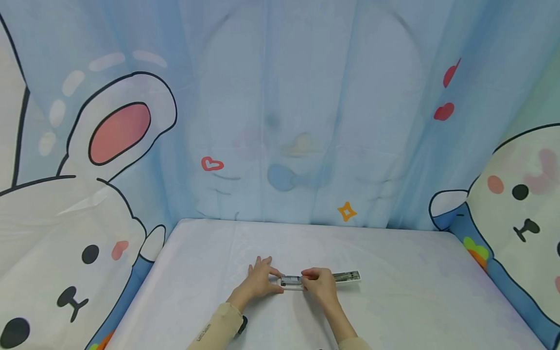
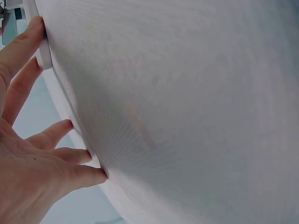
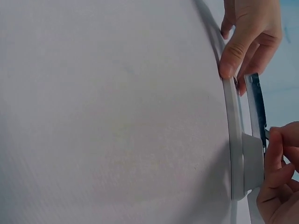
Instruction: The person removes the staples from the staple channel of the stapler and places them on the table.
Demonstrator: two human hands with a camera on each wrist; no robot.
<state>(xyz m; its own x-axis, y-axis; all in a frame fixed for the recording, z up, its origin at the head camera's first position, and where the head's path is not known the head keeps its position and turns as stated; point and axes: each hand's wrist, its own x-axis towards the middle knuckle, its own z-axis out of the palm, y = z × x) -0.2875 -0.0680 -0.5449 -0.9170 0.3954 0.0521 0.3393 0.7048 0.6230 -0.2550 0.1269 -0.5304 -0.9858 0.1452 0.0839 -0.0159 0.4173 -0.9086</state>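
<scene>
A white stapler (image 1: 292, 287) lies opened out on the table, its metal channel (image 1: 347, 277) showing at the right. My left hand (image 1: 259, 282) holds the left end between thumb and forefinger. Its other fingers spread onto the cloth in the left wrist view. Over the stapler's middle, my right hand (image 1: 321, 286) has thumb and fingertips pinched together at the metal part. From the right wrist, the white base (image 3: 236, 154) lies flat with a grey block (image 3: 252, 161) on it, and a metal strip (image 3: 255, 100) stands above the base. The right fingers partly hide the middle.
A white cloth covers the table (image 1: 415, 291). Behind it hangs a light blue curtain (image 1: 306, 97) printed with rabbits and hearts. A dark band (image 1: 242, 324) sits at the left wrist.
</scene>
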